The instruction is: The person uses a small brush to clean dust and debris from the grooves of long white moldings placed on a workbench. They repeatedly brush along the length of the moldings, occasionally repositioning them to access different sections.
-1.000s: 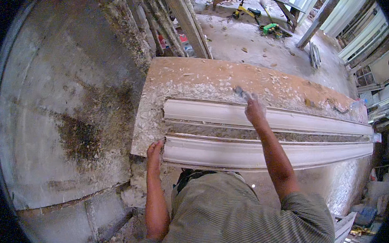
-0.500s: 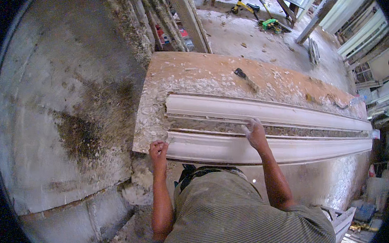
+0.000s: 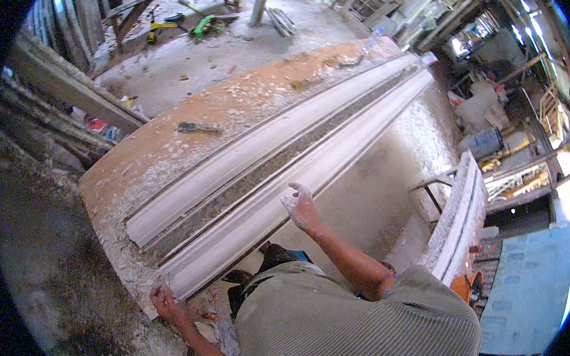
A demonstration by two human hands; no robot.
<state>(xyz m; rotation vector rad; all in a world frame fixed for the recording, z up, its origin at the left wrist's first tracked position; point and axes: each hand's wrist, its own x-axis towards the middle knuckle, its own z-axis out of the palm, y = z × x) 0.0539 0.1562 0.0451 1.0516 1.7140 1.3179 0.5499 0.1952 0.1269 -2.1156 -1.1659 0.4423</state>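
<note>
Two long white moulding strips, a far one and a near one, lie side by side on a plaster-spattered board. At the near strip's left end is my left hand, its fingers curled together; whatever is between them is too small to make out. My right hand, dusted white, hovers by the front edge of the near strip. Its fingers are bent but apart, and nothing shows in them. Whether it touches the strip I cannot tell. A dark-ended brush lies beyond the far strip.
White flakes litter the board around the strips. Rough timbers lean at the far left. Another long white piece rests on a stand to my right, near a blue panel. A yellow ride-on toy stands on the far floor.
The view has swung to the right, so the board now slants and more of the right side shows. My right hand has moved from the gap between the strips to the near strip's front edge.
</note>
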